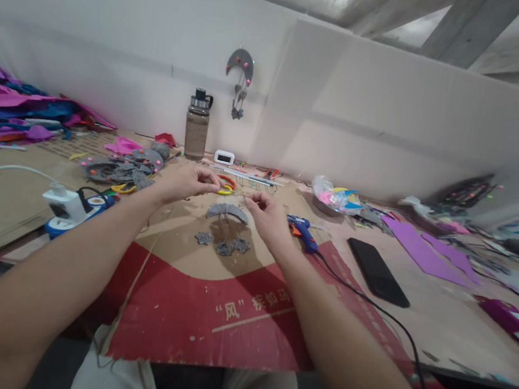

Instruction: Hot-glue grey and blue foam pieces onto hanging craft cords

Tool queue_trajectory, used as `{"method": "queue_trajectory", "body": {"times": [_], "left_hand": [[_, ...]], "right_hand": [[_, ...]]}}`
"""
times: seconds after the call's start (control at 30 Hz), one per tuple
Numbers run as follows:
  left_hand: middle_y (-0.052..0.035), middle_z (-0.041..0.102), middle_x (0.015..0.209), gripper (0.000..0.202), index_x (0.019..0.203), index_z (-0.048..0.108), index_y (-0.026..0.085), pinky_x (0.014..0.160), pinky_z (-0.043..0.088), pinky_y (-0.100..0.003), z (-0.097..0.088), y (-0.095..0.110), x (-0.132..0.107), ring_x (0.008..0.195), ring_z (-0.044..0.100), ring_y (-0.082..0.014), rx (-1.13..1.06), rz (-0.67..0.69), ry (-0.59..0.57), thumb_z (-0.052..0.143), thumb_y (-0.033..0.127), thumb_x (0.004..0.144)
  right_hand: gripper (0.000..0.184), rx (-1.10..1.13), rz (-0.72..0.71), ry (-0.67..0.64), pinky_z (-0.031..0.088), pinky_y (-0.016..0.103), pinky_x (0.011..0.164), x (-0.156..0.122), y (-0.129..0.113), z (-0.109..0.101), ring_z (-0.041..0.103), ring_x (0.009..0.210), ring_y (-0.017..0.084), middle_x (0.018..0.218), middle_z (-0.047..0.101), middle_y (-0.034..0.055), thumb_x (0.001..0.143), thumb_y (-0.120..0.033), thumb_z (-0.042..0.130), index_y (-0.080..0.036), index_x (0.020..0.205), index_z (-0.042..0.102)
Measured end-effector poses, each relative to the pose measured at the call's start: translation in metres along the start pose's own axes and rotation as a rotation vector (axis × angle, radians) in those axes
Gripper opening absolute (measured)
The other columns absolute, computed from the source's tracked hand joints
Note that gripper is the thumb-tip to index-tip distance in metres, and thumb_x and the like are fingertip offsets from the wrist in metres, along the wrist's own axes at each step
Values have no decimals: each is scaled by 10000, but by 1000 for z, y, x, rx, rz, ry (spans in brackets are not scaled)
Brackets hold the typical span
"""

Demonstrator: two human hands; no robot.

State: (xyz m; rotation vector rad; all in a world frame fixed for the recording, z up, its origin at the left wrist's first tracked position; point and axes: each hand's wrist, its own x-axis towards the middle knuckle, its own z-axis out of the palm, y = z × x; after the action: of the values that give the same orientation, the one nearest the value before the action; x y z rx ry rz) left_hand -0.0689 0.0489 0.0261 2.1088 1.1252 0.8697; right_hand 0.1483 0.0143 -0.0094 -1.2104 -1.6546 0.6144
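Both arms reach out over a red and brown cardboard sheet. My left hand has its fingertips pinched together at about the height of my right hand, which is pinched too. Something very thin, maybe a thread, seems stretched between them, but it is too fine to make out. Just below the hands lies a grey glitter crescent with three grey glitter stars beneath it on thin strings. Yellow and orange scissors lie just past my left fingers.
A blue glue gun with a black cord lies right of my right hand, and a black phone farther right. A water bottle, a small clock, grey felt pieces, purple sheets and a white charger surround the work area.
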Motion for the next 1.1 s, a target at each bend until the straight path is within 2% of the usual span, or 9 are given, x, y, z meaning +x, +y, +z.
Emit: {"method": "queue_trajectory", "body": {"times": [0.1, 0.23, 0.33, 0.47, 0.57, 0.73, 0.83, 0.97, 1.1], "left_hand": [[4, 568, 577, 214, 793, 633, 162, 458, 357, -203, 2, -3, 0, 464, 460, -72, -180, -121, -6, 659, 367, 736], [-42, 638, 699, 219, 761, 607, 148, 559, 457, -228, 5, 0, -1, 573, 567, -92, -342, -160, -11, 684, 349, 720], [-26, 623, 672, 224, 772, 619, 163, 498, 416, -202, 5, 1, -2, 525, 526, -76, -327, -165, -16, 659, 381, 740], [-16, 584, 590, 213, 751, 664, 199, 413, 311, -195, 5, 0, -2, 450, 432, -63, -257, -134, -39, 644, 411, 745], [-30, 602, 599, 194, 733, 687, 208, 426, 324, -212, 5, -2, -1, 468, 448, -77, -243, -132, -68, 652, 399, 736], [-21, 580, 547, 176, 726, 704, 205, 429, 326, -213, 4, -6, -1, 465, 447, -81, -238, -171, -33, 689, 378, 698], [-39, 632, 624, 155, 729, 705, 205, 448, 364, -215, 3, -8, -1, 510, 507, -93, -267, -183, -39, 712, 349, 673], [-46, 671, 695, 162, 783, 700, 203, 469, 402, -212, 3, -9, -1, 536, 547, -94, -299, -198, -66, 729, 295, 652], [-39, 667, 691, 139, 759, 685, 182, 471, 405, -197, 4, -6, -1, 533, 548, -83, -282, -186, -69, 709, 287, 671]], "right_hand": [[242, -59, -3, 100, 405, 257, 615, -3, 7, -29, 503, 626, 127, 757, 602, 20, 780, -377, 497, -165, 848, 592], [242, -432, 33, 240, 419, 288, 692, -15, 26, -74, 553, 714, 159, 918, 623, 89, 803, -329, 481, -148, 932, 578], [316, -757, 164, 174, 410, 320, 742, -26, 44, -94, 577, 854, 231, 974, 621, 167, 801, -317, 506, -96, 1017, 571], [314, -936, 302, -24, 403, 334, 713, -27, 61, -93, 596, 874, 280, 926, 637, 217, 805, -341, 521, -74, 936, 622], [265, -905, 333, -65, 401, 330, 693, -17, 66, -89, 606, 863, 285, 895, 653, 215, 760, -309, 568, -87, 877, 653], [30, -768, 364, -101, 381, 296, 578, -9, 67, -100, 600, 656, 227, 611, 624, 90, 620, -196, 622, -169, 608, 630], [62, -666, 402, -67, 362, 295, 511, -13, 64, -103, 551, 536, 202, 494, 543, 43, 580, -181, 607, -181, 528, 575], [38, -478, 429, 38, 394, 283, 475, -13, 64, -100, 532, 523, 176, 540, 545, 34, 623, -207, 557, -181, 635, 582], [176, -262, 394, 163, 481, 260, 522, -10, 62, -95, 567, 644, 147, 792, 597, 60, 711, -217, 469, -190, 863, 553]]}}
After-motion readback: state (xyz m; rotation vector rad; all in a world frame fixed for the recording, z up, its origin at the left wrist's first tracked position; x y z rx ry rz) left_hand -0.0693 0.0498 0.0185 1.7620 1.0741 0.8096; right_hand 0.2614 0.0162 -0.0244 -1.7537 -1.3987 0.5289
